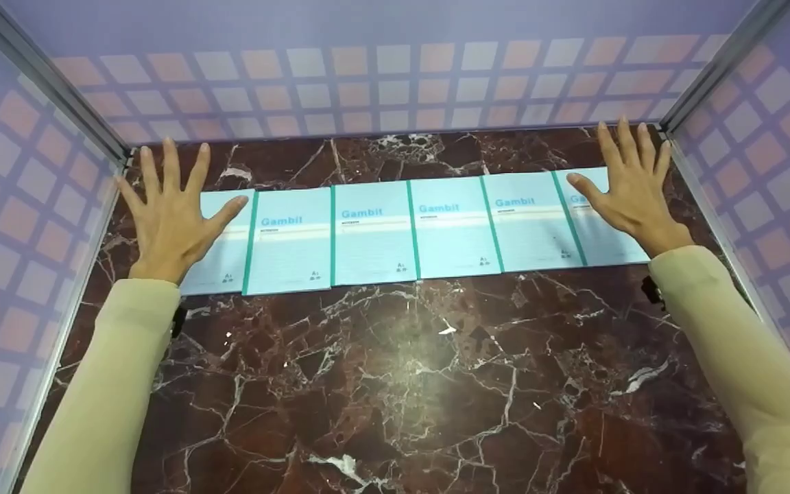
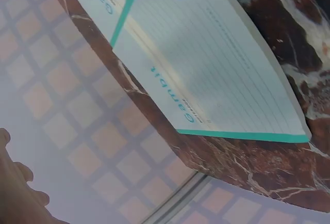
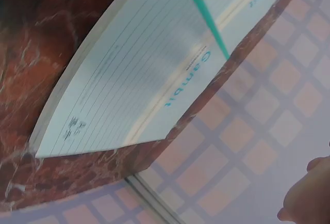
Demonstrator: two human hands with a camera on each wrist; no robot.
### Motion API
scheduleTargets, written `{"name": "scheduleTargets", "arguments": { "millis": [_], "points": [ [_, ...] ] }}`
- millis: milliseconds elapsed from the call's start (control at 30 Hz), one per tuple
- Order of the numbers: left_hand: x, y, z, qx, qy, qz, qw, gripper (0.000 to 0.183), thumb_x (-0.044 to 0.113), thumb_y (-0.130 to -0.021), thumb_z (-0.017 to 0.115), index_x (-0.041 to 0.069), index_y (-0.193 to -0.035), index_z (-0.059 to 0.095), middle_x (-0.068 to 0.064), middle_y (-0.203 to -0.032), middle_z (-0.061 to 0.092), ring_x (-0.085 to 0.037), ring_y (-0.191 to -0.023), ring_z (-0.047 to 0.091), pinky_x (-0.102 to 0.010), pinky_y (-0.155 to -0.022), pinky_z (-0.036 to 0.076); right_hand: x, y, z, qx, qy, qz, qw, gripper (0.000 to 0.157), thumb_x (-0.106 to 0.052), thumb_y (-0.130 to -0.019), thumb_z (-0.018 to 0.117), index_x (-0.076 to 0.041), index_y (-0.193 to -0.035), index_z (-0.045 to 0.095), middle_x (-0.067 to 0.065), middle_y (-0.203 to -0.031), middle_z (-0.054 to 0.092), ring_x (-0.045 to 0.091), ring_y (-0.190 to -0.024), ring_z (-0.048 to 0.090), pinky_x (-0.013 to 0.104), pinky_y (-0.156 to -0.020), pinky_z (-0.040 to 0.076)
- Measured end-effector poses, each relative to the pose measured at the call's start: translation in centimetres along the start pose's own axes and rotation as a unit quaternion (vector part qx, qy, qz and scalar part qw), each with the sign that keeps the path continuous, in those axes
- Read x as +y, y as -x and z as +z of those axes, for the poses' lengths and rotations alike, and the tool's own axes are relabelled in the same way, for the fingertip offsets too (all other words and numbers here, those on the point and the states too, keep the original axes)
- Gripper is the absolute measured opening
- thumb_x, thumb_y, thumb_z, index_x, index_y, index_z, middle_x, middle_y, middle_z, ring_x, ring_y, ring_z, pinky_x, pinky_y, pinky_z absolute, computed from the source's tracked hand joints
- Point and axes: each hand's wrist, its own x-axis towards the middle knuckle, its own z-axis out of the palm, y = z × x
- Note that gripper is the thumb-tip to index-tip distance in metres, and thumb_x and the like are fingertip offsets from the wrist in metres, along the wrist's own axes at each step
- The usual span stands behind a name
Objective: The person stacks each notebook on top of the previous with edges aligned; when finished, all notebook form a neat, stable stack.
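Several pale blue notebooks marked "Gambit", with green spines, lie side by side in a row in the head view. My left hand (image 1: 172,219), fingers spread, is over the leftmost notebook (image 1: 220,254) and covers its left part. Over the right end, my right hand (image 1: 635,189) has its fingers spread too and hides part of the rightmost notebook (image 1: 611,240). Both wrist views show the end notebooks, the left one (image 2: 221,90) and the right one (image 3: 118,84), lying flat with the fingers apart from them. Neither hand holds anything.
The notebooks lie on a dark red marbled tabletop (image 1: 409,384) with white veins. A lilac back wall (image 1: 395,27) with pink and white squares closes the far side. Similar side panels (image 1: 4,219) stand at left and right, joined by grey metal corner posts (image 1: 59,82).
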Motion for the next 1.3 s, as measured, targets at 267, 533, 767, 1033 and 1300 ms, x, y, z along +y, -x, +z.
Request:
{"name": "scheduleTargets", "arguments": {
  "millis": [267,533,767,1033,1300],
  "points": [
    [2.0,-0.5,-0.3,0.010,0.028,0.010,0.9995,0.098,0.086,-0.096,0.037,0.032,-0.172,0.008,-0.007,-0.176,-0.014,-0.034,-0.160,-0.018,-0.064,-0.118,-0.025,-1.2,0.0,0.0,0.028,-0.063,-0.006,0.998,0.093,-0.071,-0.103,0.046,-0.019,-0.173,0.012,0.008,-0.178,-0.002,0.029,-0.162,-0.012,0.052,-0.122,-0.026],
    [3.5,-0.6,-0.2,0.028,0.079,0.027,0.9961,0.098,0.082,-0.097,0.044,0.025,-0.172,0.016,-0.010,-0.177,-0.006,-0.034,-0.161,-0.011,-0.056,-0.124,-0.019,-3.1,-0.3,0.7,0.041,-0.129,-0.025,0.991,0.089,-0.063,-0.105,0.052,-0.018,-0.172,0.016,0.008,-0.178,0.004,0.028,-0.162,-0.006,0.051,-0.125,-0.021],
    [4.6,-0.3,0.0,0.058,0.126,0.041,0.9895,0.099,0.075,-0.098,0.054,0.017,-0.171,0.021,-0.010,-0.178,0.004,-0.030,-0.163,-0.002,-0.049,-0.129,-0.009,-5.1,-0.5,1.4,0.041,-0.197,-0.038,0.979,0.086,-0.057,-0.107,0.055,-0.014,-0.172,0.019,0.009,-0.177,0.010,0.029,-0.162,0.002,0.049,-0.128,-0.013],
    [5.6,0.1,0.7,0.089,0.200,0.048,0.9746,0.096,0.058,-0.098,0.071,0.008,-0.168,0.028,-0.008,-0.176,0.015,-0.025,-0.163,0.008,-0.040,-0.131,0.002,-7.6,-0.5,2.4,0.020,-0.268,-0.040,0.963,0.081,-0.047,-0.108,0.060,-0.024,-0.172,0.016,-0.002,-0.178,0.010,0.019,-0.162,0.007,0.046,-0.131,0.003],
    [6.8,1.0,1.4,0.098,0.258,0.043,0.9602,0.095,0.045,-0.096,0.079,0.001,-0.165,0.031,-0.010,-0.174,0.025,-0.029,-0.160,0.023,-0.041,-0.130,0.016,-9.9,-0.6,3.9,0.040,-0.300,-0.072,0.950,0.072,-0.026,-0.107,0.068,-0.012,-0.168,0.031,0.004,-0.173,0.029,0.023,-0.159,0.025,0.032,-0.129,0.018]
  ]
}}
